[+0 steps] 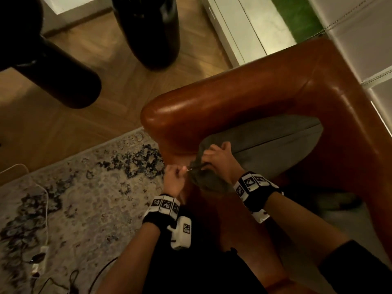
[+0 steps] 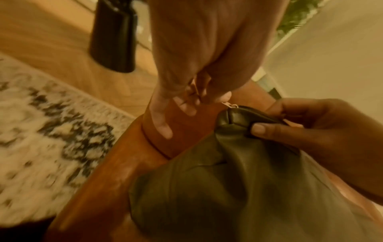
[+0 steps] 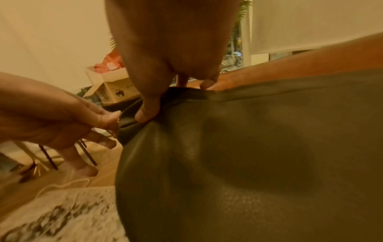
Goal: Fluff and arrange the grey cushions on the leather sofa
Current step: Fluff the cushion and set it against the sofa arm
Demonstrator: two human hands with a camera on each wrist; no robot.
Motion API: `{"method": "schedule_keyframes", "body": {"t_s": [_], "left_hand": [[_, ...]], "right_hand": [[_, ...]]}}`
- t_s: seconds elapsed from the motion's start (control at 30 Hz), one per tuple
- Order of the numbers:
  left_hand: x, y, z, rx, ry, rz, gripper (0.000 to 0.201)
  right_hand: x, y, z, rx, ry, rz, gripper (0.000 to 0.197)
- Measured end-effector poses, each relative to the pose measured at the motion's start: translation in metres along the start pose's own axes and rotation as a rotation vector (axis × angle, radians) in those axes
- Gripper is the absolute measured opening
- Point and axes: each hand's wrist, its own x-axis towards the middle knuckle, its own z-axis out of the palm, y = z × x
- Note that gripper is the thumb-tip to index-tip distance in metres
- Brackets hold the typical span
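Observation:
A grey cushion [image 1: 269,143] lies in the corner of the brown leather sofa [image 1: 233,92], against its arm. My right hand [image 1: 218,158] grips a bunched corner of the cushion [image 2: 238,117] [image 3: 145,113] between thumb and fingers. My left hand [image 1: 176,175] pinches a small metal zip pull [image 2: 230,104] at that same corner, just over the sofa's front edge. In the right wrist view the cushion's cover [image 3: 248,155] fills most of the picture and my left hand [image 3: 103,119] comes in from the left.
A patterned rug [image 1: 74,198] lies left of the sofa on a wooden floor [image 1: 116,81]. Two black cylinders [image 1: 148,28] stand on the floor beyond the arm. A white cable and power strip [image 1: 42,251] lie on the rug. A padded white wall [image 1: 360,39] stands behind the sofa.

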Motion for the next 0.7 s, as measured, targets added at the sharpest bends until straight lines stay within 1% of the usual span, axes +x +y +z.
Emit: {"method": "schedule_keyframes", "body": {"t_s": [0.03,0.07,0.13,0.17,0.2,0.27,0.3,0.33,0.37,0.4,0.43,0.47,0.5,0.53,0.57,0.6,0.63,0.67,0.7], "left_hand": [[0.001,-0.001,0.006,-0.032,0.029,-0.062,0.023],[0.002,0.001,0.011,-0.075,0.092,-0.111,0.023],[-0.003,0.015,0.012,-0.150,0.239,-0.150,0.030],[-0.006,0.022,0.014,-0.188,0.260,-0.148,0.038],[-0.010,0.029,0.018,-0.204,0.231,-0.148,0.045],[-0.018,0.041,0.024,-0.141,0.125,-0.151,0.052],[-0.017,0.042,0.028,-0.115,0.086,-0.152,0.052],[-0.013,0.041,0.029,-0.110,0.067,-0.172,0.050],[-0.007,0.036,0.030,-0.120,0.061,-0.196,0.048],[-0.001,0.031,0.029,-0.162,0.065,-0.242,0.045],[0.005,0.026,0.028,-0.218,0.085,-0.284,0.043],[0.011,0.020,0.028,-0.262,0.086,-0.327,0.042],[0.015,0.016,0.026,-0.285,0.085,-0.357,0.041],[0.017,0.013,0.025,-0.303,0.062,-0.389,0.041],[0.020,0.010,0.026,-0.346,0.049,-0.409,0.040],[0.020,0.011,0.027,-0.403,0.044,-0.436,0.042],[0.019,0.014,0.029,-0.411,0.032,-0.464,0.047],[0.015,0.022,0.029,-0.401,0.007,-0.487,0.055],[0.014,0.027,0.027,-0.414,-0.019,-0.479,0.060]], "right_hand": [[-0.001,-0.002,0.001,0.000,-0.010,0.020,0.020],[-0.002,-0.003,0.002,0.020,-0.003,0.045,0.018],[-0.001,-0.006,0.005,0.069,0.030,0.082,0.013],[0.000,-0.006,0.006,0.082,0.037,0.084,0.017],[0.000,-0.005,0.006,0.105,0.015,0.085,0.026],[-0.003,0.005,0.001,0.188,-0.075,0.109,0.051],[-0.008,0.017,-0.002,0.229,-0.083,0.143,0.061],[-0.014,0.033,-0.006,0.242,-0.037,0.199,0.065],[-0.023,0.054,-0.012,0.220,0.045,0.289,0.063],[-0.034,0.079,-0.019,0.188,0.131,0.430,0.055],[-0.045,0.104,-0.029,0.167,0.203,0.622,0.048],[-0.058,0.129,-0.038,0.169,0.260,0.839,0.046],[-0.069,0.153,-0.048,0.206,0.300,1.052,0.048],[-0.079,0.176,-0.056,0.280,0.310,1.225,0.053],[-0.086,0.194,-0.062,0.373,0.283,1.329,0.058],[-0.091,0.210,-0.066,0.474,0.234,1.365,0.061],[-0.094,0.219,-0.068,0.564,0.189,1.362,0.063],[-0.095,0.224,-0.070,0.622,0.176,1.353,0.062],[-0.095,0.226,-0.071,0.649,0.201,1.335,0.058]]}}
